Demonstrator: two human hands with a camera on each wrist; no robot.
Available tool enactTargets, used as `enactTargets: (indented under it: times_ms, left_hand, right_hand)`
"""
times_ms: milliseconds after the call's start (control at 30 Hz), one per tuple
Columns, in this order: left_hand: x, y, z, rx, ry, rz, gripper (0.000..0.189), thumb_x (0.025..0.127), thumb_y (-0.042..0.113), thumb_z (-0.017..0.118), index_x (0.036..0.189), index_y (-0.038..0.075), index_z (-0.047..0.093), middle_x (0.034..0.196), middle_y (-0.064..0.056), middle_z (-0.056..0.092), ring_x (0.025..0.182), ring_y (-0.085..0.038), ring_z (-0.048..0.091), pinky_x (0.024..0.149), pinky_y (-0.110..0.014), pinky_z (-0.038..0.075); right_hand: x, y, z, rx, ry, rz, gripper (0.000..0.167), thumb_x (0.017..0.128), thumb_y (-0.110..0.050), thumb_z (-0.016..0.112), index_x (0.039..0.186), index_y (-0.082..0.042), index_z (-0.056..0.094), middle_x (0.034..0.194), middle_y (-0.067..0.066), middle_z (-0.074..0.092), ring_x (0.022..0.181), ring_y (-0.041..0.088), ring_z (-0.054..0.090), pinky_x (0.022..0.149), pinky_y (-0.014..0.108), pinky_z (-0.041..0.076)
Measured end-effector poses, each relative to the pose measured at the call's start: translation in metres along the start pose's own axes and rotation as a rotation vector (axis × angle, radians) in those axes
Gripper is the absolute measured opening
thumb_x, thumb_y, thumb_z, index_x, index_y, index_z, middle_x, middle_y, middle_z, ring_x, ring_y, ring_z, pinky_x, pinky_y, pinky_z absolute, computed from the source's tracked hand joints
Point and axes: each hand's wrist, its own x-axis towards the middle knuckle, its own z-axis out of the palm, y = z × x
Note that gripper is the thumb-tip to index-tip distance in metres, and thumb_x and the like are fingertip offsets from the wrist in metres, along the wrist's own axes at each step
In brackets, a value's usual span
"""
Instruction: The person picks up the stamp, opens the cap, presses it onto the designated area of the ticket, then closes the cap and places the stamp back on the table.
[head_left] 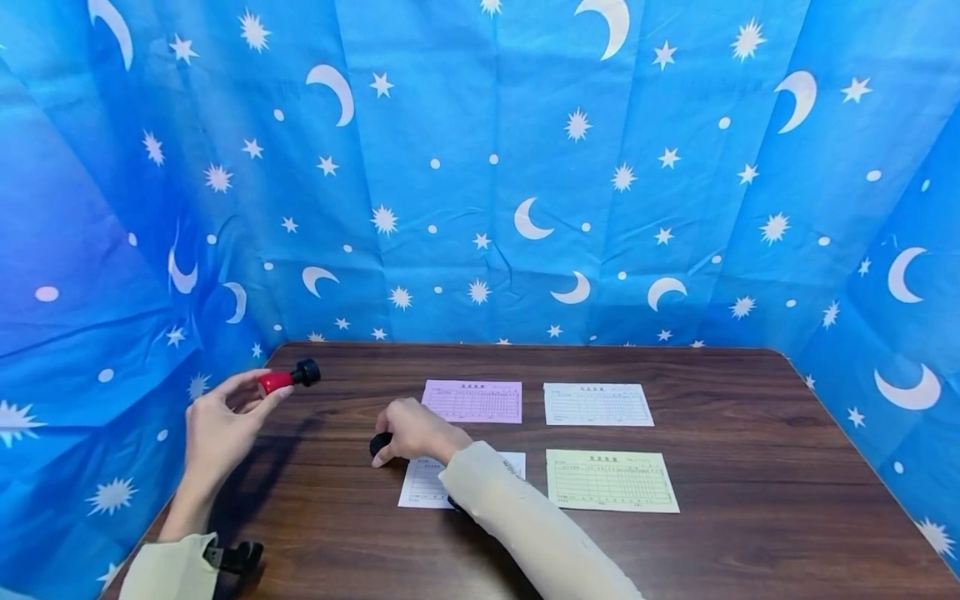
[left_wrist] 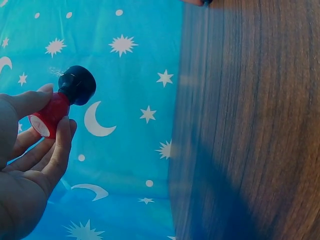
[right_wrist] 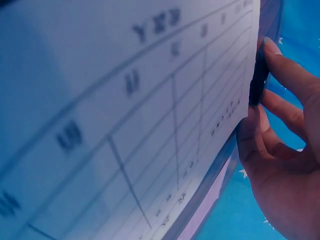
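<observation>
On the left of the head view my left hand (head_left: 223, 429) holds up a hand stamp (head_left: 276, 382) by its red part, its black end tilted up and to the right. The left wrist view shows the thumb and fingertips pinching the stamp (left_wrist: 52, 112), with a pale round face on the red end. My right hand (head_left: 420, 429) pinches a small black round piece, like a cap (head_left: 380, 444), low over the table beside a white form (head_left: 420, 492). The right sleeve hides part of that form. In the right wrist view the fingers meet the dark piece (right_wrist: 258, 77) behind the paper's edge.
A purple form (head_left: 472, 402), a pale white form (head_left: 598, 405) and a yellow-green form (head_left: 612, 481) lie on the dark wooden table (head_left: 765, 433). Blue cloth (head_left: 465, 192) with moons and stars hangs behind and at both sides.
</observation>
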Motion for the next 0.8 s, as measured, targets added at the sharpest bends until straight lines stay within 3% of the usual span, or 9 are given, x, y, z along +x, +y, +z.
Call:
enactTargets:
  times_ms: [267,500,633,800]
  left_hand:
    - [-0.001,0.0,0.001,-0.003,-0.011,0.014,0.049,0.092,0.032,0.083,0.132,0.005,0.072,0.123,-0.026,0.074,0.085,0.026,0.055,0.075,0.002,0.046]
    - [-0.001,-0.001,0.003,-0.009,-0.03,0.02,0.05,0.092,0.034,0.082,0.131,0.005,0.072,0.122,-0.027,0.074,0.085,0.026,0.054,0.073,0.003,0.045]
    - [-0.001,0.001,0.006,-0.015,-0.035,0.002,0.051,0.093,0.036,0.081,0.131,0.004,0.071,0.121,-0.026,0.074,0.084,0.025,0.054,0.074,0.002,0.046]
    - [-0.002,0.006,0.008,-0.024,-0.032,-0.006,0.05,0.093,0.037,0.081,0.131,0.006,0.072,0.119,-0.023,0.074,0.084,0.023,0.056,0.075,0.002,0.046]
  right_hand:
    - [0.0,0.001,0.003,-0.012,0.008,0.012,0.047,0.083,-0.042,0.09,0.119,-0.016,0.077,0.115,-0.002,0.072,0.098,0.007,0.058,0.088,0.019,0.051]
    - [-0.002,-0.001,-0.002,-0.008,0.006,0.009,0.051,0.084,-0.051,0.087,0.119,-0.015,0.076,0.114,-0.002,0.073,0.091,0.007,0.059,0.081,0.019,0.05]
    - [-0.009,0.0,-0.011,0.038,0.007,0.012,0.059,0.088,-0.057,0.081,0.126,-0.013,0.075,0.123,-0.002,0.076,0.103,0.007,0.068,0.088,0.022,0.056]
    - [-0.022,0.003,-0.024,0.096,0.004,0.004,0.064,0.091,-0.057,0.078,0.133,-0.009,0.071,0.132,0.003,0.075,0.121,0.013,0.07,0.099,0.027,0.057]
